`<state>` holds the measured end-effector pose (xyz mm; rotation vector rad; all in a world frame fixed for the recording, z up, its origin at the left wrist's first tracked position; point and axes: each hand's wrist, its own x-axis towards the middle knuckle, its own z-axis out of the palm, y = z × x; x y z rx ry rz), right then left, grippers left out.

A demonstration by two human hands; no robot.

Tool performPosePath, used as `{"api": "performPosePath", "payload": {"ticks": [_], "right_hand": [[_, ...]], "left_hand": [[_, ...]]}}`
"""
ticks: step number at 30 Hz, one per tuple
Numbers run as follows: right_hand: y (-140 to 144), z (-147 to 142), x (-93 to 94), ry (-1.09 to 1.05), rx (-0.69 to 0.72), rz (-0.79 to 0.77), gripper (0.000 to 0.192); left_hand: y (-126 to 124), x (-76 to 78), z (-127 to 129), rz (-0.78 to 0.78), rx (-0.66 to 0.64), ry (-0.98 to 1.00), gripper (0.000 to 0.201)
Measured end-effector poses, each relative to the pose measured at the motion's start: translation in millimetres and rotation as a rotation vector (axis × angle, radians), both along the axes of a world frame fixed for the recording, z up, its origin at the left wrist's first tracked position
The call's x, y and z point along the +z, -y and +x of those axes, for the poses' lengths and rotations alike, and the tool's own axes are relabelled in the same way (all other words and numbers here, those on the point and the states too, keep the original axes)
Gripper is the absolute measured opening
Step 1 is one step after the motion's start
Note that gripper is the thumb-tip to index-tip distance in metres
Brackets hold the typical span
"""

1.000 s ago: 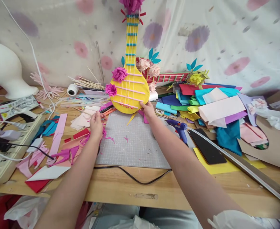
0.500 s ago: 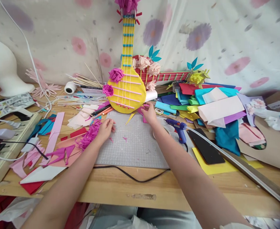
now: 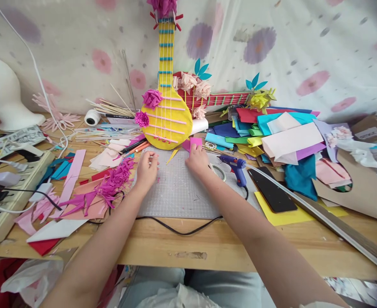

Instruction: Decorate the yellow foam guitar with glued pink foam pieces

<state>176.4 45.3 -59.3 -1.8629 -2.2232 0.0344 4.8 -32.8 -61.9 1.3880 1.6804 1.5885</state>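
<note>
A yellow paper guitar [image 3: 169, 115] with pink strings and magenta flowers leans upright against the flowered cloth behind a grey cutting mat [image 3: 182, 192]. My left hand [image 3: 147, 167] rests on the mat's left part, fingers curled, beside a fringed magenta paper strip [image 3: 111, 184]; whether it pinches something is unclear. My right hand [image 3: 197, 159] sits at the mat's far edge and grips a small pink paper piece [image 3: 195, 143] just below the guitar's body.
A blue glue gun [image 3: 235, 164], a black phone [image 3: 271, 190] on yellow paper and a long metal ruler [image 3: 332, 224] lie right of the mat. Coloured paper sheets [image 3: 287, 137] are heaped at the right. Paper scraps, a power strip [image 3: 11, 192] and cables crowd the left.
My right hand left the guitar's lower edge and picked up the pink piece. My left hand moved right from the scraps onto the mat. The view shifted slightly.
</note>
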Motion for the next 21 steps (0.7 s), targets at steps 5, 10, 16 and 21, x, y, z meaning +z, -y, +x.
{"api": "performPosePath", "payload": {"ticks": [5, 10, 16, 21], "right_hand": [[-6.2, 0.1, 2.2, 0.024, -0.005, -0.034, 0.037], [-11.3, 15.2, 8.5, -0.105, -0.044, -0.053, 0.028], [-8.6, 22.1, 10.2, -0.142, -0.047, -0.044, 0.039], [-10.2, -2.1, 10.4, 0.026, -0.075, -0.055, 0.053]], "left_hand": [[9.0, -12.5, 36.5, -0.065, -0.040, 0.100, 0.014], [13.9, -19.4, 36.0, -0.110, -0.059, 0.116, 0.014], [10.2, -21.8, 33.6, -0.143, -0.058, 0.198, 0.015], [9.4, -23.9, 33.3, -0.147, -0.043, 0.206, 0.013]]}}
